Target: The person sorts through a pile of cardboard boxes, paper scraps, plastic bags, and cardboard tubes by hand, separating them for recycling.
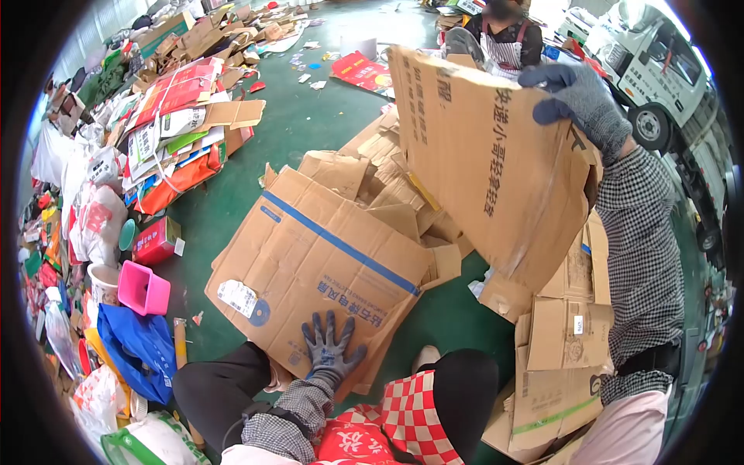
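Note:
My left hand [333,346], in a grey work glove, lies with fingers spread on a flattened cardboard box [310,256] that has a blue stripe and a white label. Raised at the right, my right hand [570,97], gloved too, grips the top edge of a large flat cardboard sheet [492,170] printed with dark characters. That sheet stands tilted, its lower end near a stack of folded cardboard [570,333] by my right leg. More torn cardboard pieces [380,170] lie behind the striped box, partly hidden by the raised sheet.
A tied bundle of flat cartons [174,128] lies left of centre on the green floor. Along the left are a pink bin [144,288], a red box [157,240] and a blue bag [136,349]. A person [508,39] sits at the back; a white truck [651,74] stands far right.

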Motion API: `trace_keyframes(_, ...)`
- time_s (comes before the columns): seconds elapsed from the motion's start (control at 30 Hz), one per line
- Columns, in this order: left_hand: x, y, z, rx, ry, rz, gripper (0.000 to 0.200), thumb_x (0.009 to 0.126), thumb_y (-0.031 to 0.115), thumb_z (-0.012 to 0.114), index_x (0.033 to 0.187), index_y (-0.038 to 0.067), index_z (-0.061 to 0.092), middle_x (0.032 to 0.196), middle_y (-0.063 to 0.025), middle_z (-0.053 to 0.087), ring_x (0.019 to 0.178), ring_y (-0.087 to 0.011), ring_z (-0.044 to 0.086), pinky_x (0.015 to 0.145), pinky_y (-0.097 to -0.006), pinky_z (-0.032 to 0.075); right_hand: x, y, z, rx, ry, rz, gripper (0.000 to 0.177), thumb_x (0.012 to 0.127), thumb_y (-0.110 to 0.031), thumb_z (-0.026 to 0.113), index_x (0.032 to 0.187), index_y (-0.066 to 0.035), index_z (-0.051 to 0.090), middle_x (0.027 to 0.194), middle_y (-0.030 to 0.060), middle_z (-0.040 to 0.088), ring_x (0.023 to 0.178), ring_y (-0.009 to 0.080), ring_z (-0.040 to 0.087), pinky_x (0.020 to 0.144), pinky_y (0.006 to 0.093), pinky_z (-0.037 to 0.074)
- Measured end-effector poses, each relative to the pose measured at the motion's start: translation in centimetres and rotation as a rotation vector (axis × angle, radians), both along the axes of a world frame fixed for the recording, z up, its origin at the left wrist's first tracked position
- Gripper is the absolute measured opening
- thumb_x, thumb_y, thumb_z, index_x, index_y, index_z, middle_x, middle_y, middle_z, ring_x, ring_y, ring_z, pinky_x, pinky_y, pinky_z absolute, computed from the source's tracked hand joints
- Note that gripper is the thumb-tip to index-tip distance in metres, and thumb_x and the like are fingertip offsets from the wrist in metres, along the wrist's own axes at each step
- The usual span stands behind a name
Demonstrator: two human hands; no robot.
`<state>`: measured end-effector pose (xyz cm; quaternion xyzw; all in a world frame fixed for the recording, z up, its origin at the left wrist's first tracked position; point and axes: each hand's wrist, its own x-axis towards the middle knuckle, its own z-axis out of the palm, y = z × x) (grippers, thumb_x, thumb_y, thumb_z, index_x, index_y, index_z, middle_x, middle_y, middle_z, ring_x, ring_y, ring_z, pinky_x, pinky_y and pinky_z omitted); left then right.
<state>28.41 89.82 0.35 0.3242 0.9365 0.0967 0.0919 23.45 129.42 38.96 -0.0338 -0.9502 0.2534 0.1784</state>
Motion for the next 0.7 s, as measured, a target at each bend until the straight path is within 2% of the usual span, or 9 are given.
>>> trace_keyframes(0.07, -0.4, 0.0, 0.0, 0.001, 0.002, 0.003, 0.065, 0.077, 0.055, 0.04, 0.131, 0.02, 0.033, 0.141, -0.0188, 0.009, 0.129, -0.041, -0.005, 0.1, -0.0552, -0.01, -0.6, -2.9, 0.6, 0.278, 0.02, -0.064, 0.029, 0.065, -0.007, 0.058, 0.093, -0.005, 0.062, 0.078, 0.0087, 0.061, 0.065, 0.014, 0.058, 0.057, 0.0253, 0.047)
trace_keyframes(0.1, -0.3, 0.0, 0.2, -0.001, 0.007, 0.003, 0.064, 0.077, 0.055, 0.04, 0.131, 0.021, 0.033, 0.141, -0.0185, 0.01, 0.129, -0.0407, -0.003, 0.1, -0.0556, -0.01, -0.7, -3.3, -1.0, 0.556, 0.139, 0.024, 0.029, 0.066, -0.008, 0.056, 0.095, -0.008, 0.06, 0.073, 0.0073, 0.059, 0.062, 0.0157, 0.058, 0.056, 0.0266, 0.048)
trace_keyframes(0.17, -0.4, 0.1, 0.3, -0.006, 0.014, 0.011, 0.063, 0.077, 0.055, 0.04, 0.131, 0.022, 0.033, 0.141, -0.0182, 0.011, 0.129, -0.0405, -0.002, 0.1, -0.056, -0.009, -0.5, -5.7, -5.5, 1.006, 0.13, 0.058, 0.038, 0.069, -0.007, 0.054, 0.107, -0.01, 0.053, 0.073, 0.0066, 0.057, 0.06, 0.016, 0.058, 0.053, 0.0274, 0.047)
trace_keyframes(0.2, -0.4, 0.0, 0.1, -0.006, 0.021, 0.002, 0.064, 0.077, 0.055, 0.041, 0.131, 0.023, 0.033, 0.14, -0.0184, 0.011, 0.129, -0.041, -0.001, 0.099, -0.0566, -0.009, -0.4, -7.6, -7.8, 1.178, -0.003, -0.002, 0.048, 0.07, -0.005, 0.053, 0.118, -0.01, 0.048, 0.078, 0.0073, 0.057, 0.06, 0.0145, 0.058, 0.051, 0.0267, 0.046)
trace_keyframes(0.27, -0.4, 0.2, 0.0, -0.004, 0.028, -0.001, 0.064, 0.077, 0.056, 0.041, 0.131, 0.023, 0.033, 0.14, -0.0186, 0.011, 0.129, -0.0414, -0.001, 0.099, -0.0571, -0.009, -1.3, -8.6, -14.8, 1.162, -0.196, -0.152, 0.061, 0.074, -0.008, 0.05, 0.131, -0.011, 0.028, 0.082, 0.0047, 0.051, 0.059, 0.0167, 0.058, 0.043, 0.0304, 0.044)
trace_keyframes(0.43, -0.5, 0.2, -1.0, -0.082, -0.028, -0.013, 0.069, 0.074, 0.057, 0.043, 0.131, 0.021, 0.032, 0.14, -0.0199, 0.007, 0.127, -0.0438, -0.006, 0.098, -0.0583, -0.01, -5.0, -5.8, -38.9, 0.974, -0.475, -0.048, 0.049, 0.082, -0.011, 0.042, 0.13, -0.011, 0.031, 0.102, 0.0093, 0.05, 0.073, 0.0226, 0.06, 0.052, 0.0409, 0.049)
trace_keyframes(0.47, -0.9, 0.3, -1.1, -0.09, -0.02, -0.017, 0.069, 0.074, 0.057, 0.043, 0.131, 0.021, 0.032, 0.14, -0.0199, 0.007, 0.127, -0.0438, -0.006, 0.098, -0.0583, -0.01, -5.8, -7.1, -39.9, 0.932, -0.623, 0.0, 0.043, 0.082, -0.013, 0.044, 0.124, -0.012, 0.036, 0.112, 0.0087, 0.047, 0.079, 0.0224, 0.06, 0.05, 0.0468, 0.048)
trace_keyframes(0.57, -0.7, 0.1, -1.6, -0.162, -0.042, -0.038, 0.071, 0.075, 0.059, 0.04, 0.134, 0.022, 0.027, 0.141, -0.0191, 0.002, 0.127, -0.0431, -0.009, 0.098, -0.0581, -0.012, -6.0, -6.7, -41.2, 0.653, -0.673, 0.026, 0.042, 0.081, -0.012, 0.045, 0.122, -0.014, 0.038, 0.113, 0.0092, 0.047, 0.086, 0.0219, 0.059, 0.053, 0.0472, 0.049)
trace_keyframes(0.7, -0.4, 0.8, -0.9, -0.197, -0.031, -0.102, 0.072, 0.076, 0.058, 0.038, 0.135, 0.021, 0.023, 0.142, -0.0186, 0.0, 0.128, -0.0415, -0.009, 0.099, -0.0563, -0.011, -4.4, -5.9, -40.2, 0.386, -0.423, 0.048, 0.027, 0.081, -0.011, 0.042, 0.108, -0.012, 0.045, 0.099, 0.0096, 0.053, 0.085, 0.0261, 0.059, 0.066, 0.0401, 0.05)
